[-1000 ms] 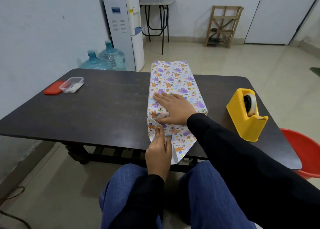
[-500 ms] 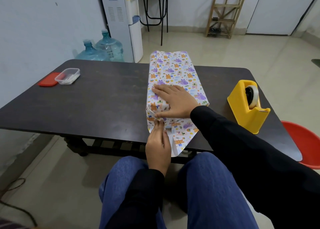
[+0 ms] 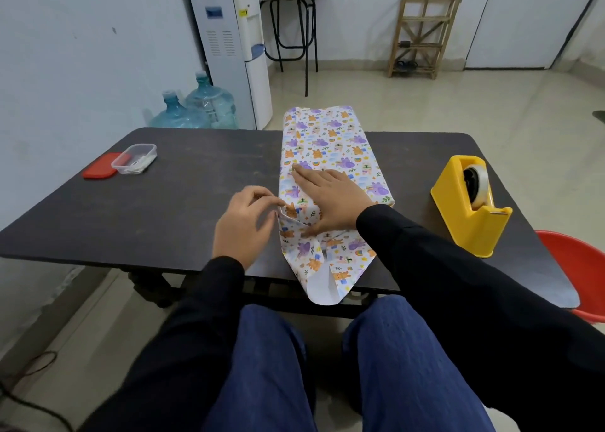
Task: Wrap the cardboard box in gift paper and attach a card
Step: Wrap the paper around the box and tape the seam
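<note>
The box wrapped in white gift paper (image 3: 327,143) with purple and orange animals lies lengthwise on the dark table (image 3: 183,202). My right hand (image 3: 327,199) lies flat on top of the box's near end, fingers spread. My left hand (image 3: 245,222) is at the box's near left corner, fingertips pinching the paper's side fold there. The near end flap (image 3: 327,268) of paper lies loose on the table and hangs over the front edge, its white underside showing. No card is in view.
A yellow tape dispenser (image 3: 471,206) stands at the right. At the far left sit a clear plastic container (image 3: 134,158) and its red lid (image 3: 98,170). A red chair (image 3: 579,268) is by the right corner. Water bottles and a dispenser stand behind.
My left hand has moved from the front flap below the box up and left to the near left corner of the box. The right hand has stayed flat on top.
</note>
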